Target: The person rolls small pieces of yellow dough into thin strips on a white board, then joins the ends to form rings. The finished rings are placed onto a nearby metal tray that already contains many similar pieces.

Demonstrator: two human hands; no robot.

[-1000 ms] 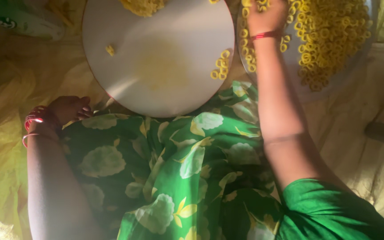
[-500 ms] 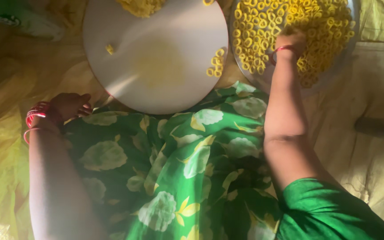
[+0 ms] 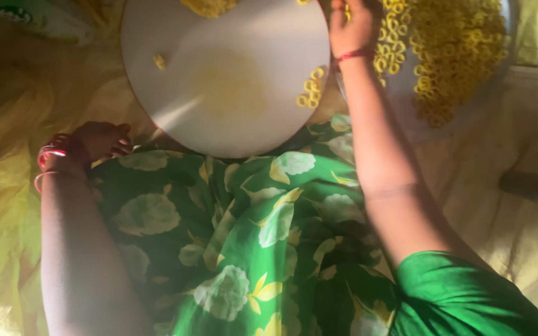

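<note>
Cloth sheet (image 3: 7, 205): pale yellow; spread under everything, reaching out past both of my hands.
Lap fabric (image 3: 244, 230): green with pale flowers; lies between my two forearms, below the board.
Round board (image 3: 225, 74): pale, flat disc; between my hands, its lower left rim just beside my left hand; a yellowish smear marks its middle.
Heap of rings (image 3: 449, 50): yellow ring-shaped pieces piled on a tray; just to the right of my right hand, spreading away from it.
Right hand (image 3: 357, 25): raised at the board's upper right edge, against the heap's near side; red thread at the wrist; fingers curled, but I cannot tell whether they pinch anything.
Left hand (image 3: 101, 138): resting on the cloth at the board's lower left; fingers loosely curled, holding nothing that shows; red bangles at the wrist.
Small cluster of rings (image 3: 311, 89): on the board's right edge, just below my right wrist.
Single piece (image 3: 159, 61): alone on the board, above my left hand.
</note>
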